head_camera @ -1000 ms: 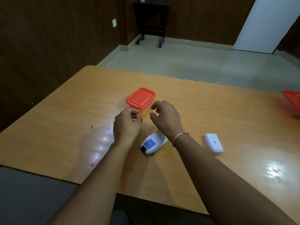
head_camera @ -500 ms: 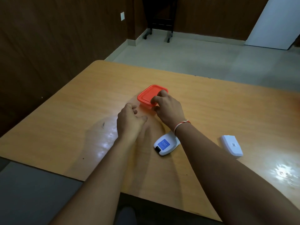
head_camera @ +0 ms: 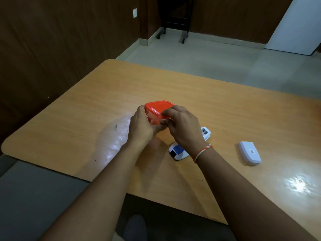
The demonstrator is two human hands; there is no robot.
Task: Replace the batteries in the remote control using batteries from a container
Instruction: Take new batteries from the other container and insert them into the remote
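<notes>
A small container with an orange-red lid (head_camera: 159,108) is lifted off the wooden table (head_camera: 225,115) and tilted towards me. My left hand (head_camera: 141,126) cups its near left side and underside. My right hand (head_camera: 182,126) pinches the lid's near right edge with the fingertips. The lid sits on the container; its contents are hidden. The white remote control (head_camera: 178,151) lies on its face under my right wrist, battery bay showing at its far end. Its white battery cover (head_camera: 249,153) lies apart on the right.
The table's near edge (head_camera: 107,186) runs just in front of me, with a shoe (head_camera: 135,226) on the floor below. Dark wooden walls stand at the left and back. A dark wheeled stand (head_camera: 173,20) sits on the far floor.
My right hand reached the container and both hands closed on it. It has come up off the table and towards me, tilted. The camera view has shifted down.
</notes>
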